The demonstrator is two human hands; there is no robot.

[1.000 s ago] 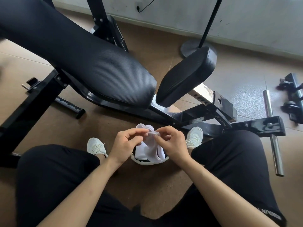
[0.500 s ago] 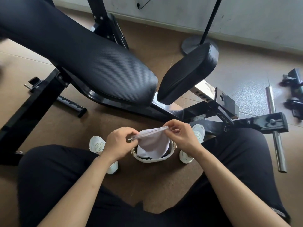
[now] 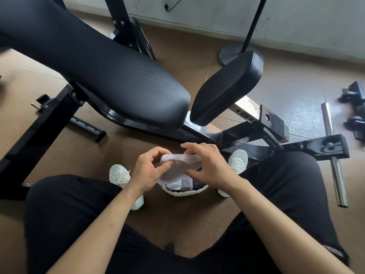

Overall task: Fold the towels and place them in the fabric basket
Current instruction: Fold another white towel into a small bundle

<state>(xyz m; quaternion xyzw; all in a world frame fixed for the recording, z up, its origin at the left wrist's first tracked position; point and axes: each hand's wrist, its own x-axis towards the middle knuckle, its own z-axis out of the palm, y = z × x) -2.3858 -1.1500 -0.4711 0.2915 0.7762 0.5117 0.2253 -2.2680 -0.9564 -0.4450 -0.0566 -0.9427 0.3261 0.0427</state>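
Towel (image 3: 178, 161) is held by both hands, just above the fabric basket (image 3: 184, 192). It is white and folded small, with a thick rolled edge on top. The left hand (image 3: 147, 171) is closed on the towel's left end, with the thumb pressed on the cloth. The right hand (image 3: 209, 167) is laid over the right end, with the fingers curled down on the fold and the thumb under it. The fabric basket is white and is set on the brown floor (image 3: 177, 220) between two white shoes (image 3: 120, 175). More folded cloth is seen inside it, white and pale grey. How many pieces are in there cannot be told. Black trousers (image 3: 286, 194) are seen on both legs, spread wide to each side of the basket. A black padded gym bench (image 3: 110, 76) is stood just past the hands. A shiny metal bar (image 3: 333, 155) is laid on the floor to the right.
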